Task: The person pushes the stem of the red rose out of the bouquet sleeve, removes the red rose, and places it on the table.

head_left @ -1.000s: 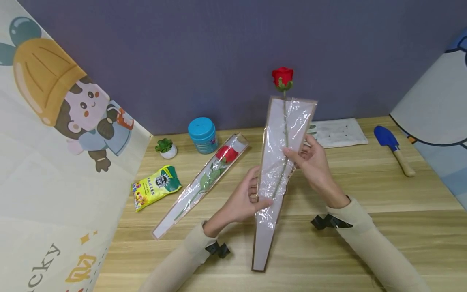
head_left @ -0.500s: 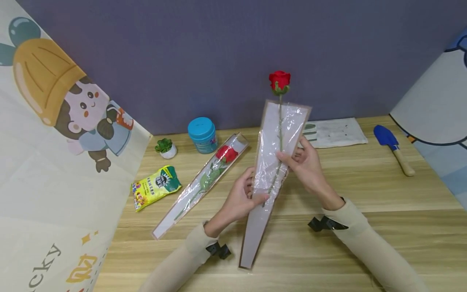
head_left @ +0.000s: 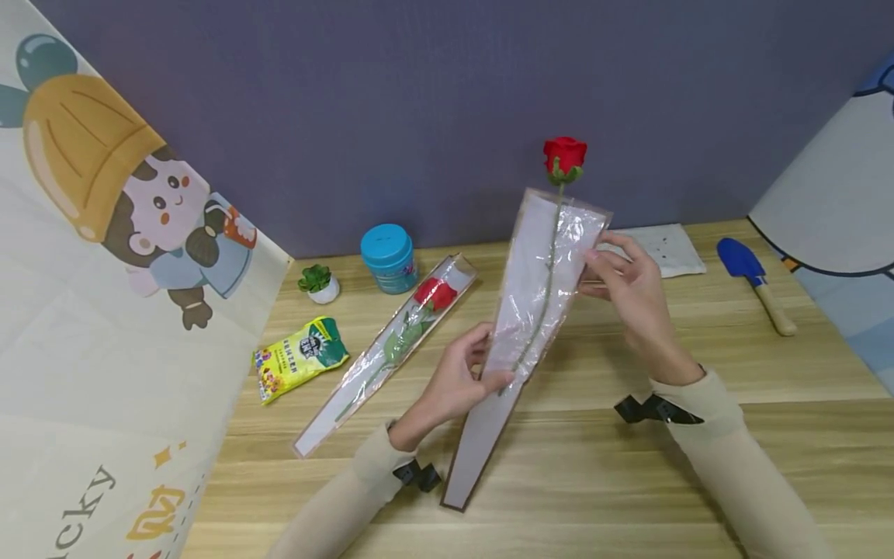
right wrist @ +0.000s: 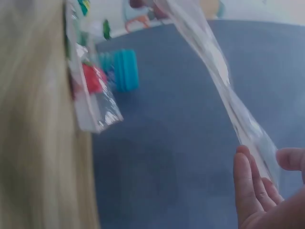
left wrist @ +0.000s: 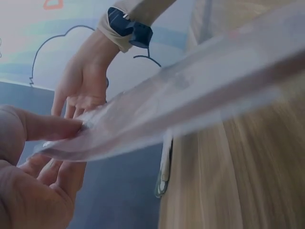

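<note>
A red rose has its bloom above the wide top of a clear-fronted flower sleeve with a pale back and brown edges. The stem runs down along the sleeve, which tilts to the right above the table. My left hand pinches the sleeve's left side lower down, thumb in front over the stem's lower end, fingers behind. At the upper right edge, my right hand holds the sleeve between thumb and fingers; the right wrist view shows the sleeve's edge between them.
Left on the wooden table lie a second rose in a sleeve and a yellow-green packet. Behind them stand a blue-lidded jar and a small potted succulent. A white cloth item and blue trowel lie right.
The right hand has left the stem and moved up and right to the sleeve's upper edge. The sleeve's bottom has swung left; the bloom has shifted right. The left hand keeps its pinch.
</note>
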The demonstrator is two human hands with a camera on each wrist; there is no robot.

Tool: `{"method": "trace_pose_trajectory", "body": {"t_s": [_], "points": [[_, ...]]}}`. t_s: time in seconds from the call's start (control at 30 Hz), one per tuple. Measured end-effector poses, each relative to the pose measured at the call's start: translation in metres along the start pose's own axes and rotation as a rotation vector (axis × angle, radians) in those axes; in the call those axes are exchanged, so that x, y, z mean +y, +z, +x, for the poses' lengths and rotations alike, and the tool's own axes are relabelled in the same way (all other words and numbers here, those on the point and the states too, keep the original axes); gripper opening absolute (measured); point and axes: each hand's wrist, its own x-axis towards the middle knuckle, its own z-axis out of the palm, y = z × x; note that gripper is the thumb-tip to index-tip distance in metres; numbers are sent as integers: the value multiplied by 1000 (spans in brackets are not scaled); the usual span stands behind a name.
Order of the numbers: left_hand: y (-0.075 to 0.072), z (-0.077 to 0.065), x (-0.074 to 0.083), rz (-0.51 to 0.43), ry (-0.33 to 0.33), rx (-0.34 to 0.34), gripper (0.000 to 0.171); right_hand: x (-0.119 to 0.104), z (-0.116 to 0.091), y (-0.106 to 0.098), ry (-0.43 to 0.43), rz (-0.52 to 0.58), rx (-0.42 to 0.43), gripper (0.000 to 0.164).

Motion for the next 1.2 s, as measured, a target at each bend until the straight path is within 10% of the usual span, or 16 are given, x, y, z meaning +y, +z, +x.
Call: {"method": "trace_pose_trajectory", "body": {"t_s": [0.33, 0.63, 0.83, 1.2], "points": [[-1, -3, 2, 3, 39, -152, 79, -17, 13, -35, 63, 117, 30, 27], [0, -5, 1, 130, 77, -236, 84, -19, 14, -43, 200, -9, -23, 16], [0, -5, -1, 197, 72, -254, 87, -18, 14, -44, 215, -126, -22, 17], [-1, -3, -3, 179, 48, -306, 88, -17, 16, -51, 122, 17, -21, 12]]}}
